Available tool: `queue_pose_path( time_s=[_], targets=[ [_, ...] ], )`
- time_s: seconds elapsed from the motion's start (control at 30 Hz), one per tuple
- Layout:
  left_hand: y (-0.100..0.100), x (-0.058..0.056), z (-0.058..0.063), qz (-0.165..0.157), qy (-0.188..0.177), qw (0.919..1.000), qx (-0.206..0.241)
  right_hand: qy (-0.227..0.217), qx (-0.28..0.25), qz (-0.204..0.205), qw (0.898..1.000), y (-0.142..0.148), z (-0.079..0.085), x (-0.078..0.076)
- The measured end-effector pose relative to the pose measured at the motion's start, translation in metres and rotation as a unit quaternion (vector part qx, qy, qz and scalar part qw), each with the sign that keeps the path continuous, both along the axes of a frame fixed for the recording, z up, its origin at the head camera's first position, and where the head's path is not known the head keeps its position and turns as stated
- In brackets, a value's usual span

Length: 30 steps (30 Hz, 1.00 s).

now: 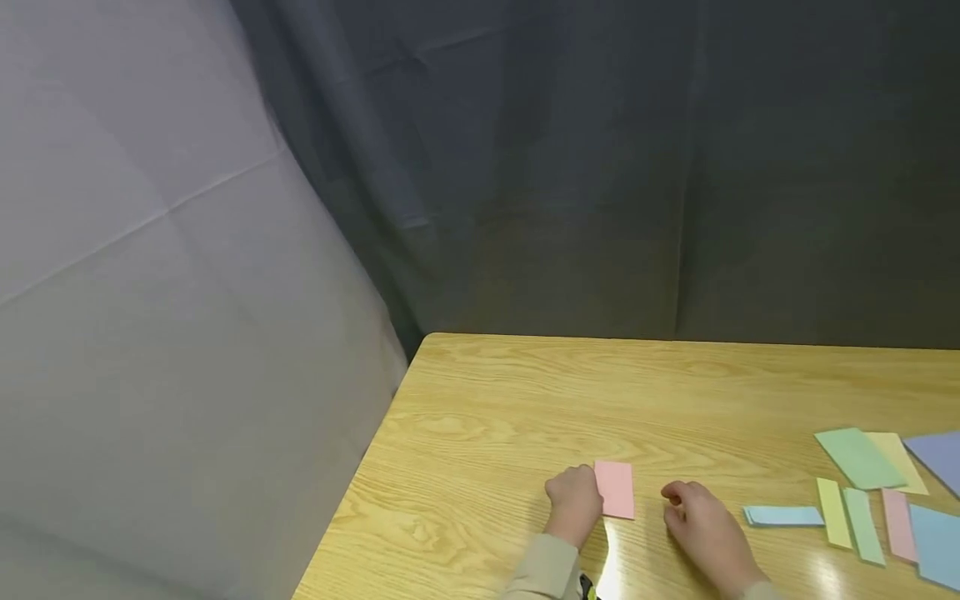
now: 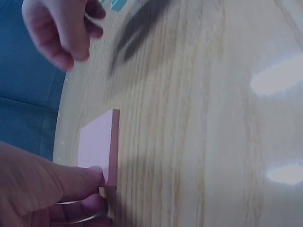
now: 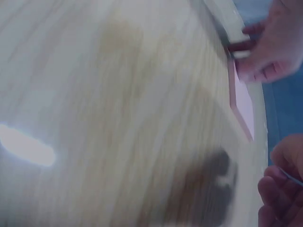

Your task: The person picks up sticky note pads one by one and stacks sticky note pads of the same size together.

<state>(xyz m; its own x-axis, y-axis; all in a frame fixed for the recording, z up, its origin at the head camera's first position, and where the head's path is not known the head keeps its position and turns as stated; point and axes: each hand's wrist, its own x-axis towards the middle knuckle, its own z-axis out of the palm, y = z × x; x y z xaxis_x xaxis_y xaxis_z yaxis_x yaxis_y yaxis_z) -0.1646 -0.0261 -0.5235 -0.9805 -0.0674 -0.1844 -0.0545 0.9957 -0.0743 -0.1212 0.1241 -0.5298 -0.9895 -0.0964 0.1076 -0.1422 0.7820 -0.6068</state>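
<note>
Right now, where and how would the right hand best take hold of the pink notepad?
Probably by the free right edge of the pink notepad, coming from the right with the thumb on top. The left hand pinches the opposite edge that way, and the pad is a flat, thick block whose right side faces the right hand.

Beige sleeves (image 1: 545,565), yellow-black wrist device (image 1: 587,587)
</note>
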Motion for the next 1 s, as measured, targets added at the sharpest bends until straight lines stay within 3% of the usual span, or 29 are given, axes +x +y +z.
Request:
queue_pose_path(
  time_s=[0.23,0.47,0.7,1.0],
  targets=[
    [-0.001,-0.006,-0.001,0.005,-0.015,0.9999,0.006,-0.039,0.000,-0.013,0.999,0.032,0.011,0.004],
    [-0.003,-0.013,-0.012,0.004,-0.020,0.9996,0.019,-0.027,0.009,-0.029,0.999,0.065,0.013,0.006],
    [-0.001,-0.011,-0.002,0.014,-0.022,0.9994,0.021,-0.059,0.027,-0.056,0.996,0.103,0.011,0.005],
    [-0.005,-0.008,0.000,0.013,-0.018,0.9996,0.018,-0.105,0.033,-0.103,0.988,0.133,0.011,0.010]
  ],
)
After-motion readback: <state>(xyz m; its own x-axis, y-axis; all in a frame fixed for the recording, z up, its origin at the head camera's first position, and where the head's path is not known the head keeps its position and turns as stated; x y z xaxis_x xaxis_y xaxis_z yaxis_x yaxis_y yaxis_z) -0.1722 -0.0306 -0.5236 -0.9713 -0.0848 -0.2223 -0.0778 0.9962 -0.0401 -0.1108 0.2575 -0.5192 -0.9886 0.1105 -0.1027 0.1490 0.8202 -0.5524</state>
